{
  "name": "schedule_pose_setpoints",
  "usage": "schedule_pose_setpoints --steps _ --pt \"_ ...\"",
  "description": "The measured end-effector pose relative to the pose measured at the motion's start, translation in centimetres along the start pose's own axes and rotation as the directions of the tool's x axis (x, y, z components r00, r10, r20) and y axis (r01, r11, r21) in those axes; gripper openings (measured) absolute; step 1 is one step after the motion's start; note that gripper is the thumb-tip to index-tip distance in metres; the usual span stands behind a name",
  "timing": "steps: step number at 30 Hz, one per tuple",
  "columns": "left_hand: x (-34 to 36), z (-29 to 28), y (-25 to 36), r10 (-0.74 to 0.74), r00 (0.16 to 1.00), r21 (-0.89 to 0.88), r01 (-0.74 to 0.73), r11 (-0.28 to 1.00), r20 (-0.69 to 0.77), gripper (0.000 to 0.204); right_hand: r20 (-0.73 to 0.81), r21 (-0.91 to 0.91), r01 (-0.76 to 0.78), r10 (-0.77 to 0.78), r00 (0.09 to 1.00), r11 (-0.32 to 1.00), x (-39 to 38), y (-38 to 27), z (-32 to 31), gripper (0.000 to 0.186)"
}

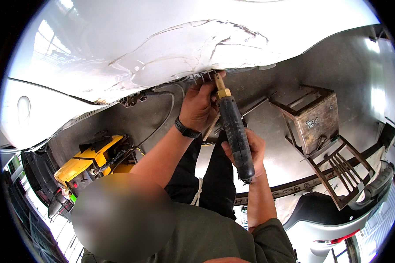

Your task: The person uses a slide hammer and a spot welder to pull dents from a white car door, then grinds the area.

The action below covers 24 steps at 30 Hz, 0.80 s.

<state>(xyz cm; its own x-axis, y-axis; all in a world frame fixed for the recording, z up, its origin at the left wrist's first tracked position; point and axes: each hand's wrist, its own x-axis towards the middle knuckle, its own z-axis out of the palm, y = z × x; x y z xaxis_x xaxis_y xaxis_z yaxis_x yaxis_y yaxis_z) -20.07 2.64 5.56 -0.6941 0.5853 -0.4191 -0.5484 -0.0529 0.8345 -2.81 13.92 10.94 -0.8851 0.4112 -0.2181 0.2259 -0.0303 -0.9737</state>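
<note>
Olive-green cloth shirt (206, 232) nearest the camera, soft and matt. Right hand (256, 151) wrapped around the lower part of a black-handled tool (235, 131), which slants up to the lower edge of a white panel (158, 48). Left hand (198, 103) bent close behind the tool's tip, beside thin metal pins (202, 78) at that edge; whether it pinches one, cannot tell (its fingers hide the contact).

Risks, as judged: tip could skid along the slick paint if the right wrist rolls; left fingers, so close, could be nipped or scratched by a pin.

Materials: handle a smooth, scuffed cylinder; its collar (224, 93) faceted, brass-coloured; panel glossy, buckled into sharp creases with dark scrapes; pins slender, straight, spaced in a row.
</note>
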Motion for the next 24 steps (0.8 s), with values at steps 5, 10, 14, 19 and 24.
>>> schedule_pose_setpoints --steps 5,10,14,19,24 --pt "-0.9 0.3 0.8 0.305 0.95 0.651 -0.276 0.707 0.071 0.05 0.014 -0.012 0.052 -0.052 0.999 0.999 -0.2 0.6 -0.3 0.023" --pt "-1.5 0.7 0.7 0.429 0.902 0.54 -0.379 0.751 0.036 0.027 0.043 0.166 -0.136 0.131 0.99 0.977 -1.1 -0.4 0.2 0.022" --pt "-2.8 0.1 1.5 0.371 0.921 0.71 -0.338 0.617 0.116 0.038 0.068 0.132 -0.113 0.105 0.992 0.985 -1.6 -0.3 0.6 0.021" --pt "-3.5 -2.6 0.1 0.284 0.954 0.716 -0.264 0.646 0.095 0.056 0.101 0.028 -0.065 0.062 0.993 0.997 -1.7 0.8 0.9 0.025" --pt "-3.9 -3.1 0.8 0.078 0.996 0.172 -0.085 0.981 0.043 0.056 0.115 -0.015 -0.016 0.018 0.993 1.0 -1.4 1.1 2.0 0.026"
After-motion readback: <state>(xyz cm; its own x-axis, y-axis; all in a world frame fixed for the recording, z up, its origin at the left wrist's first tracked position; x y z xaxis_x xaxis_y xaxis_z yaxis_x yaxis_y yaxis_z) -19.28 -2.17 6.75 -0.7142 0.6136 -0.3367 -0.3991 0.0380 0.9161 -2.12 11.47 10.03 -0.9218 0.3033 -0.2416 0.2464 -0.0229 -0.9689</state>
